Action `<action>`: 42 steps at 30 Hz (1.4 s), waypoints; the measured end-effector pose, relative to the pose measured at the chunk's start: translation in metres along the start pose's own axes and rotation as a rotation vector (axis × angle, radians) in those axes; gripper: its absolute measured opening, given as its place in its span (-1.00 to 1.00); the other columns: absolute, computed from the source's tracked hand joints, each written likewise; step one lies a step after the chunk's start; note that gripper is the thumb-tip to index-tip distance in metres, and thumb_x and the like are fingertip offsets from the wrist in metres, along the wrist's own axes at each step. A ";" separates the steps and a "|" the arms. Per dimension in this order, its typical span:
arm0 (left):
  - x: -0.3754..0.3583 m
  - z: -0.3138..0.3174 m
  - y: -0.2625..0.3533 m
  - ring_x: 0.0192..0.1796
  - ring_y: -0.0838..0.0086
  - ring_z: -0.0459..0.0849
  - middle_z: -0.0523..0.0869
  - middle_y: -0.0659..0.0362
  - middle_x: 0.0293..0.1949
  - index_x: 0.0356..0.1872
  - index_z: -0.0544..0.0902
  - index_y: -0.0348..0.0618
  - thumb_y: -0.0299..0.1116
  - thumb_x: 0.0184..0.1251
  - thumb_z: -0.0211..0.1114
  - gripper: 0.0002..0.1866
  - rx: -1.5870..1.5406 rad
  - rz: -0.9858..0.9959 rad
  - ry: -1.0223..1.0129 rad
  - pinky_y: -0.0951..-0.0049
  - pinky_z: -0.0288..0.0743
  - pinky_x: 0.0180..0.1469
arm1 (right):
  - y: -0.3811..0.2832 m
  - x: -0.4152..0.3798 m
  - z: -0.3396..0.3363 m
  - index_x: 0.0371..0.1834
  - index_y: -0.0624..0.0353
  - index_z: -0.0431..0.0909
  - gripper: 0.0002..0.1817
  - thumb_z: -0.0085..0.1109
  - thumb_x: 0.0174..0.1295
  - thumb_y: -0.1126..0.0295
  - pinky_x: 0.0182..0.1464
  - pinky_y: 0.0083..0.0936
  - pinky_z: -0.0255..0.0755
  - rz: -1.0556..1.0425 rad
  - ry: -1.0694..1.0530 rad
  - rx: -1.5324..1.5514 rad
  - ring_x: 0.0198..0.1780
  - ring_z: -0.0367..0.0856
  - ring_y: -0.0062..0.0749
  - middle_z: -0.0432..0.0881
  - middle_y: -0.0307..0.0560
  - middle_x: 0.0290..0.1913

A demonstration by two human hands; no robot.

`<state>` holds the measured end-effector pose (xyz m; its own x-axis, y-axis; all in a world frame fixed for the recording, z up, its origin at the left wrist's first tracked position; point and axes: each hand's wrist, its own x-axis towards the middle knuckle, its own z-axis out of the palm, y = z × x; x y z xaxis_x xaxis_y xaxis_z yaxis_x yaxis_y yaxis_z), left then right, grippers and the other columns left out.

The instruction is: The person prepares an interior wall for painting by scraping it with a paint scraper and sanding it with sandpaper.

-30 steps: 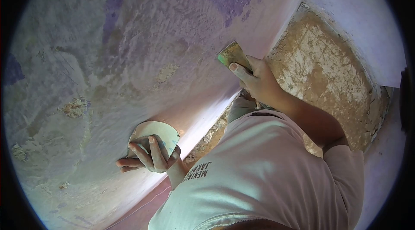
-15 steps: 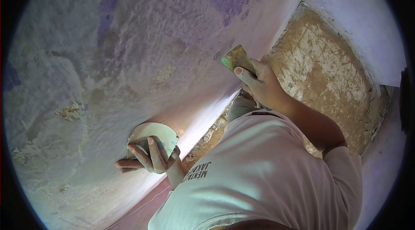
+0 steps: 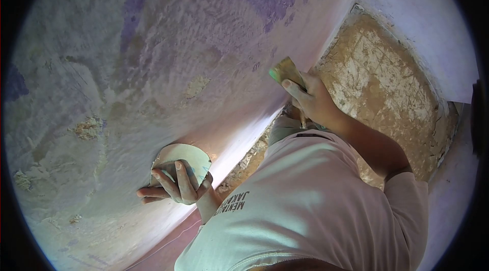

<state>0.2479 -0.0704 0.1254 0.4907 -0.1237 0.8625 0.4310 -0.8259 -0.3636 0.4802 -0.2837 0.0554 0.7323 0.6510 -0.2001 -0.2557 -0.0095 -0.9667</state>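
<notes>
On the left, my left hand (image 3: 179, 185) holds a pale, round-edged plate (image 3: 179, 156) close to the wall, its fingers spread over the plate's near side. My right hand (image 3: 311, 98) grips a flat, rectangular scraper (image 3: 287, 71) with a greenish edge, the thumb lying on its face. Behind both hands rises a patchy plastered wall (image 3: 153, 77) with grey smears and purple areas. No contact between the scraper and the wall can be made out.
A dusty brown floor (image 3: 379, 87) with whitish marks lies at the right, bordered by a pale lilac wall (image 3: 428, 21). My light shirt (image 3: 305, 194) fills the lower middle. Rubble (image 3: 244, 166) lies along the wall's foot.
My right hand and the scraper have shifted slightly right and down in the view. My left hand and the plate have hardly moved.
</notes>
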 end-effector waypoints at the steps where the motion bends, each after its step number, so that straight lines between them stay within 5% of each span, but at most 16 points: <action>1: 0.000 0.000 -0.001 0.52 -0.21 -0.11 0.51 -0.01 0.27 -0.08 0.70 0.18 0.22 0.40 -0.20 -0.45 -0.002 0.005 0.003 -0.24 -0.64 0.47 | -0.013 0.008 0.005 -0.31 0.26 0.50 -0.70 0.10 0.39 0.20 -0.52 -0.60 0.21 -0.058 -0.012 -0.023 -0.55 0.25 -0.73 0.37 -0.36 -0.59; 5: 0.002 0.001 0.000 0.52 -0.20 -0.10 0.51 -0.02 0.27 -0.06 0.70 0.18 0.22 0.39 -0.16 -0.46 -0.025 0.017 0.018 -0.24 -0.62 0.47 | -0.056 0.003 0.018 -0.27 0.29 0.53 -0.70 0.09 0.39 0.21 -0.51 -0.60 0.22 -0.063 -0.080 0.017 -0.54 0.25 -0.74 0.39 -0.36 -0.58; 14: 0.001 -0.003 0.002 0.52 -0.18 -0.11 0.52 0.00 0.27 -0.06 0.69 0.20 0.25 0.40 -0.23 -0.42 0.002 -0.022 -0.023 -0.23 -0.62 0.48 | -0.012 0.006 0.008 -0.20 0.24 0.49 -0.83 0.04 0.43 0.35 -0.61 -0.72 0.08 0.054 -0.084 0.038 -0.63 0.14 -0.84 0.28 -0.45 -0.58; 23: 0.002 -0.002 0.003 0.52 -0.16 -0.11 0.54 0.04 0.26 -0.08 0.70 0.22 0.23 0.43 -0.28 -0.42 -0.007 -0.036 -0.013 -0.21 -0.64 0.48 | -0.007 0.002 0.003 -0.30 0.23 0.50 -0.72 0.07 0.41 0.21 -0.53 -0.61 0.19 0.032 -0.050 -0.053 -0.57 0.24 -0.75 0.34 -0.38 -0.60; 26: 0.003 -0.001 0.003 0.53 -0.15 -0.11 0.55 0.05 0.25 -0.09 0.71 0.22 0.26 0.43 -0.33 -0.38 -0.034 -0.029 -0.001 -0.19 -0.64 0.49 | -0.015 0.008 0.007 -0.14 0.25 0.48 -0.79 0.04 0.44 0.30 -0.65 -0.72 0.06 0.048 -0.098 0.037 -0.68 0.10 -0.82 0.23 -0.46 -0.62; 32: -0.002 -0.004 0.002 0.53 -0.14 -0.12 0.55 0.06 0.24 -0.08 0.71 0.26 0.35 0.40 -0.39 -0.30 -0.020 -0.043 -0.027 -0.17 -0.65 0.49 | -0.002 -0.007 0.004 -0.18 0.24 0.47 -0.79 0.04 0.44 0.28 -0.68 -0.70 0.03 0.055 -0.043 0.046 -0.69 0.09 -0.82 0.21 -0.45 -0.63; 38: -0.004 -0.003 0.002 0.53 -0.12 -0.10 0.56 0.13 0.24 -0.09 0.72 0.31 0.42 0.34 -0.34 -0.31 -0.027 -0.058 -0.019 -0.18 -0.68 0.49 | -0.020 0.003 0.016 -0.34 0.18 0.46 -0.72 0.07 0.42 0.19 -0.57 -0.69 0.18 0.020 -0.075 0.148 -0.62 0.22 -0.76 0.35 -0.38 -0.60; 42: -0.007 -0.003 0.002 0.53 -0.10 -0.09 0.58 0.17 0.23 -0.08 0.71 0.33 0.42 0.33 -0.27 -0.35 -0.047 -0.064 -0.019 -0.19 -0.69 0.48 | -0.002 -0.020 0.012 -0.25 0.15 0.44 -0.79 0.08 0.41 0.23 -0.58 -0.69 0.26 0.179 -0.089 0.201 -0.62 0.32 -0.73 0.41 -0.32 -0.59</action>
<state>0.2436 -0.0725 0.1200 0.4777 -0.0599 0.8765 0.4264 -0.8565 -0.2910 0.4579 -0.2875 0.0638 0.6080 0.7170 -0.3410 -0.5021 0.0146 -0.8647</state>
